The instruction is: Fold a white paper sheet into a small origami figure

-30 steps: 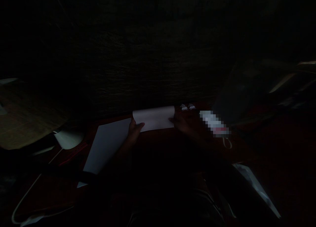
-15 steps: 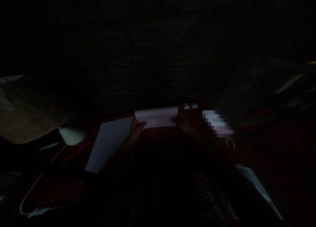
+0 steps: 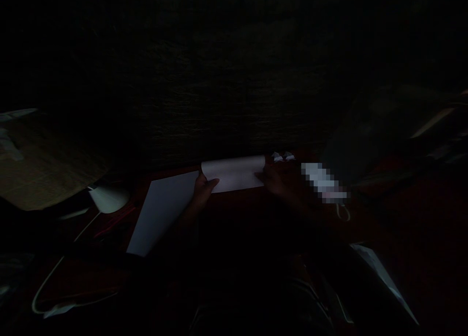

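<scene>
A white sheet of paper (image 3: 236, 172), its far edge curled over toward me, spans the space between my two hands. My left hand (image 3: 204, 187) grips its left end, thumb lying on top of the sheet. At the right end my right hand (image 3: 272, 179) holds the paper; its fingers are dim and partly lost in the dark. Flat on the reddish table under my left forearm lies a second white sheet (image 3: 164, 207). Two small folded paper pieces (image 3: 283, 156) sit just beyond my right hand.
To the right lies a pixelated pale object (image 3: 323, 182) with a cord loop (image 3: 342, 212). A white cone-like object (image 3: 108, 199) and a pale cable (image 3: 51, 272) are on the left, near a brownish bulky shape (image 3: 47, 165). A pale sheet-like strip (image 3: 383, 277) lies lower right.
The view has shifted slightly. Both hands keep hold of the sheet, whose curled edge looks much the same; the right hand's fingers sit slightly differently at its end.
</scene>
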The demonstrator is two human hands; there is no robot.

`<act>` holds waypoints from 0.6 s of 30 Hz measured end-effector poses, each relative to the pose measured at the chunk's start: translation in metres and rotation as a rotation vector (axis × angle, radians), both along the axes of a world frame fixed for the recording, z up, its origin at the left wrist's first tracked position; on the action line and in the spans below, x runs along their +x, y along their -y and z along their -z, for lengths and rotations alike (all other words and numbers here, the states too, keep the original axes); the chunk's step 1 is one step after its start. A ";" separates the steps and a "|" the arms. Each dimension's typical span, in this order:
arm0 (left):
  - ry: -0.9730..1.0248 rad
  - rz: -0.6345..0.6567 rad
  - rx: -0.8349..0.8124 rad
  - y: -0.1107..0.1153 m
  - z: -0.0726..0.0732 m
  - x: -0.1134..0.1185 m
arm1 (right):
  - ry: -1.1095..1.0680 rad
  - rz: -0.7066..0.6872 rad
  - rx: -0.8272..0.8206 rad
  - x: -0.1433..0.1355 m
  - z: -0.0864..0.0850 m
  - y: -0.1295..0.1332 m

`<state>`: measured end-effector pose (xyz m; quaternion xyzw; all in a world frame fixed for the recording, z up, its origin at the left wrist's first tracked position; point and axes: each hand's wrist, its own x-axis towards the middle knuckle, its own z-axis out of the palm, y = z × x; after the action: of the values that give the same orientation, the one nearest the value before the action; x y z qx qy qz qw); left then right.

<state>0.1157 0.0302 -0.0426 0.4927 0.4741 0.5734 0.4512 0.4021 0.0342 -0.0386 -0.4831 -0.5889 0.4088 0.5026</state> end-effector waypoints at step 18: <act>-0.087 0.062 0.015 0.001 -0.005 -0.002 | 0.132 -0.032 0.000 0.006 0.009 -0.009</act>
<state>0.1134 0.0291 -0.0374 0.5350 0.4737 0.5405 0.4441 0.4083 0.0430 -0.0478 -0.4995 -0.6283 0.3842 0.4562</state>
